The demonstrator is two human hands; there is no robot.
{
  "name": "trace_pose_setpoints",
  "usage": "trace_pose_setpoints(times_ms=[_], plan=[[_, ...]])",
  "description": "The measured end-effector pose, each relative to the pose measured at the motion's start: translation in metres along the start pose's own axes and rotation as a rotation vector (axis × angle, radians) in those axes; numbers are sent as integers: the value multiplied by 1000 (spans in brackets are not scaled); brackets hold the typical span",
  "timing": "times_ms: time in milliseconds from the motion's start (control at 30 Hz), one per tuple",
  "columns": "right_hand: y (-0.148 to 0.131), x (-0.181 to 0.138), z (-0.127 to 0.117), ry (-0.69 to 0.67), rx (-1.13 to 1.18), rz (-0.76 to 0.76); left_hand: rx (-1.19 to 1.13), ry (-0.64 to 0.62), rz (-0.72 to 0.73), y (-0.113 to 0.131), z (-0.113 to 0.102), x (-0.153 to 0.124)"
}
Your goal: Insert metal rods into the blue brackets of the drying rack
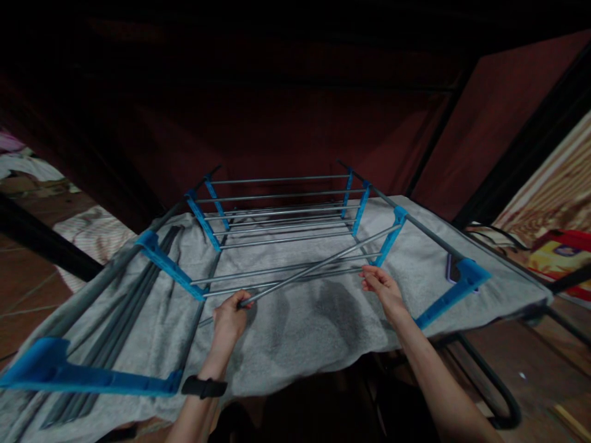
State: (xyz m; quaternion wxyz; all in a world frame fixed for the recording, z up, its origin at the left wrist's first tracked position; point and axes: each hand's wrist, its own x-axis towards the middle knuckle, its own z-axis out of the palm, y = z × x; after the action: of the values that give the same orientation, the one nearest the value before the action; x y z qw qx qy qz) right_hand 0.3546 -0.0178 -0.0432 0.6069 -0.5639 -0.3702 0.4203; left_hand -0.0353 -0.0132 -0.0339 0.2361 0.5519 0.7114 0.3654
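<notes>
A rack frame [418, 227] of grey tubes with blue plastic brackets [170, 267] lies on a grey cloth [318, 332]. My left hand [231, 314] is closed around the near end of a thin grey metal rod [318, 266]. This rod slants up to the right, its far end at a blue bracket [394, 237] on the right side. My right hand [382, 289] is below that bracket, fingers curled together beside a lower crossbar [323, 274]. Whether they pinch the bar or anything else cannot be made out. Several crossbars [286, 197] span the far brackets.
Several loose grey tubes [122, 326] lie on the cloth at the left. A phone [452, 268] rests by the right front bracket [455, 292]. Dark red panels [286, 135] stand behind the rack. A red and yellow package [561, 258] is at the far right.
</notes>
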Motion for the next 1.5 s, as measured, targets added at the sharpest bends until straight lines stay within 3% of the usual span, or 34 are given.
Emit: trace_pose_setpoints(times_ms=[533,900,1200,1500], plan=[[-5,6,-15,100,396,95,406,-124,109,19,-2,-9],[16,15,-34,234,415,219,716,-277,280,21,0,-22],[21,20,-41,319,388,319,877,-275,365,12,4,-26],[17,19,-42,338,411,333,852,-270,401,14,5,-29]])
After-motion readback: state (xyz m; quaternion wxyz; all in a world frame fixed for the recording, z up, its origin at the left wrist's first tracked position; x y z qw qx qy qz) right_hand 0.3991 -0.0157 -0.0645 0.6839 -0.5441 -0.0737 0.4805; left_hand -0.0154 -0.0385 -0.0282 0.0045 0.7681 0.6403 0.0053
